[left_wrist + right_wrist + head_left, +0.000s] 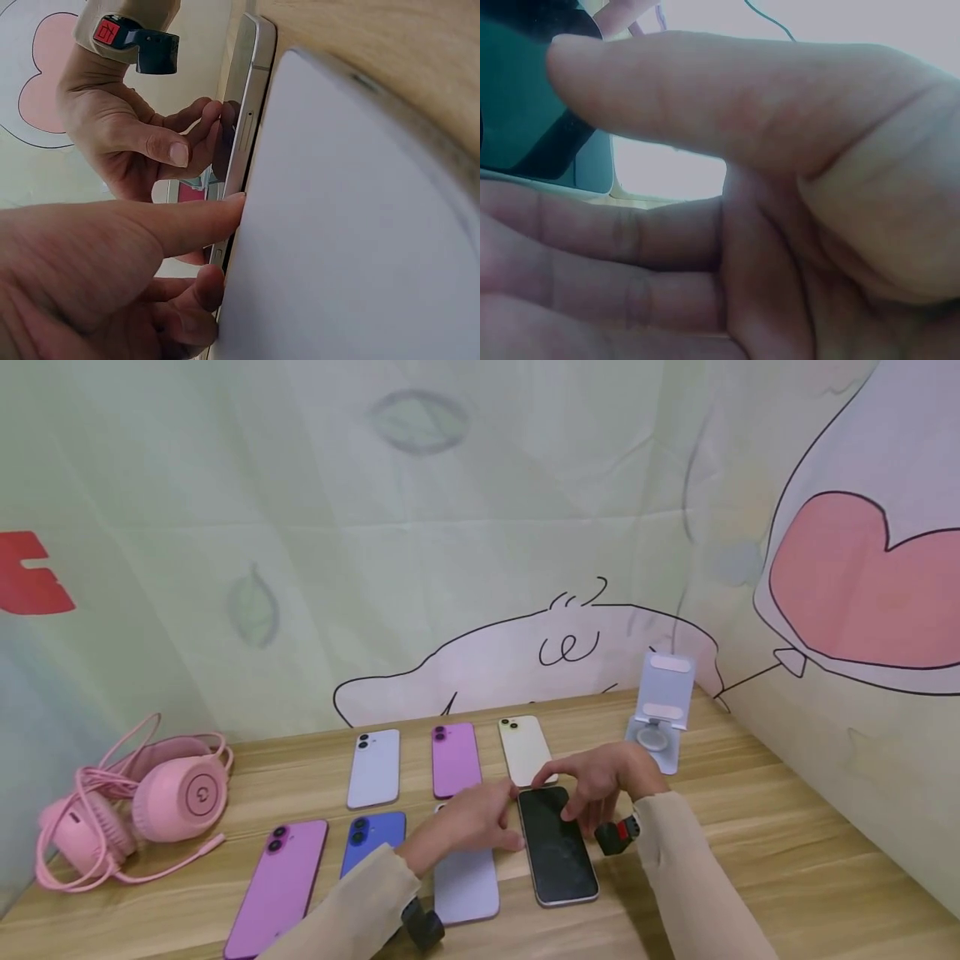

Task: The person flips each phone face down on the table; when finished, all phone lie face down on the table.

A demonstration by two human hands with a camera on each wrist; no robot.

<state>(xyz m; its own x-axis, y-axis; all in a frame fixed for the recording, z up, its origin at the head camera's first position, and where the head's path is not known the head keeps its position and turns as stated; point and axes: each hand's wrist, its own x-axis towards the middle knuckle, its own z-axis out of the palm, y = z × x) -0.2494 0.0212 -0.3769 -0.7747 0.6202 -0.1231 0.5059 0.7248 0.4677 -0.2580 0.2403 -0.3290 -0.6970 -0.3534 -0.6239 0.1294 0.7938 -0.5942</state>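
Observation:
A phone with a dark screen [558,856] lies face up on the wooden table. Beside its upper left edge is my left hand [476,817]; in the left wrist view the thumb [199,225] and fingers meet the phone's side edge [247,127]. My right hand [606,777] reaches over from the right, index finger at the top edge and thumb over the screen; whether the thumb touches glass, I cannot tell. Its thumb [652,86] and fingers look fairly straight in the right wrist view. A lavender phone [467,885] lies face down under my left hand, partly hidden.
Behind are face-down white [374,768], purple [456,760] and cream [525,747] phones. Blue [382,831] and larger purple [279,885] phones lie nearer, left. Pink headphones [180,797] with a cable sit far left. A folding stand [665,689] stands back right, before a printed curtain [300,527].

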